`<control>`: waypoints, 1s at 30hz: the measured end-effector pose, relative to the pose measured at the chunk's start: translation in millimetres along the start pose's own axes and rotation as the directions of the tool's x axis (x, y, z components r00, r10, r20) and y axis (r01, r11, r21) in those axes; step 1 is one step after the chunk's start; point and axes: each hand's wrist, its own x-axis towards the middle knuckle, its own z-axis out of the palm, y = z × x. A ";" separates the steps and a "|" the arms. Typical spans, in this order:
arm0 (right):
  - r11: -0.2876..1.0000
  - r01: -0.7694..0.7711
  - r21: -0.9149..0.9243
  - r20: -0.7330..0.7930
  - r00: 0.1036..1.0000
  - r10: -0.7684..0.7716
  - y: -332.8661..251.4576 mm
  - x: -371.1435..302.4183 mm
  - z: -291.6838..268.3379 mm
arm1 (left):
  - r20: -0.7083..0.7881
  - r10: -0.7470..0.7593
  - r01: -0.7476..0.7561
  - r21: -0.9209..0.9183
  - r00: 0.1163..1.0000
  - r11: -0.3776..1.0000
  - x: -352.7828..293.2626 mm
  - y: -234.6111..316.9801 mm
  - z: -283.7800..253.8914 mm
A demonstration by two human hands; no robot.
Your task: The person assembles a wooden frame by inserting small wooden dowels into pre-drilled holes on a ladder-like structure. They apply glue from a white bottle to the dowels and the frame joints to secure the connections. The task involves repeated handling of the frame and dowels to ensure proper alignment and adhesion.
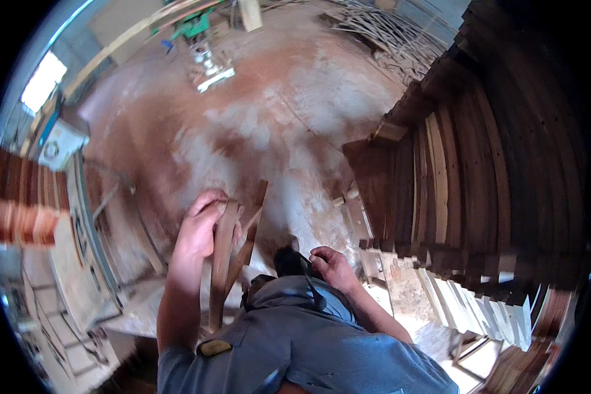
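In front of me on the left, my left hand [205, 220] is raised and closed around brown wooden slats. One slat [222, 262] hangs down along my forearm, and another [246, 246] slants beside it, behind the first. My palm and some fingers are partly hidden by the wood. Down by my waist on the right, my right hand [333, 268] is loosely closed, with its fingers curled in and nothing visible in them. Slight blur softens the fingertips of both hands.
Tall stacks of dark wooden boards [463, 164] rise on the right, with pale boards [476, 308] lower down. A green and white machine [207, 62] stands ahead on the dusty floor [256, 111]. Loose sticks [394, 36] lie piled far right. A workbench [79, 269] is at left.
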 end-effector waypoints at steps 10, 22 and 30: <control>0.997 -0.073 -0.005 -0.277 0.958 0.069 -93.7 169.3 -29.5 | 0.208 -0.147 0.116 0.155 0.967 0.981 207.7 93.8 3.8; 0.987 -0.023 0.158 -0.596 0.795 0.114 -156.1 304.0 -87.3 | 0.415 -0.409 0.239 0.403 0.813 0.884 451.6 135.7 86.8; 0.967 -0.035 0.251 -0.754 0.619 0.219 -122.9 393.2 -156.1 | 0.597 -0.521 0.275 0.458 0.610 0.846 603.6 127.0 175.1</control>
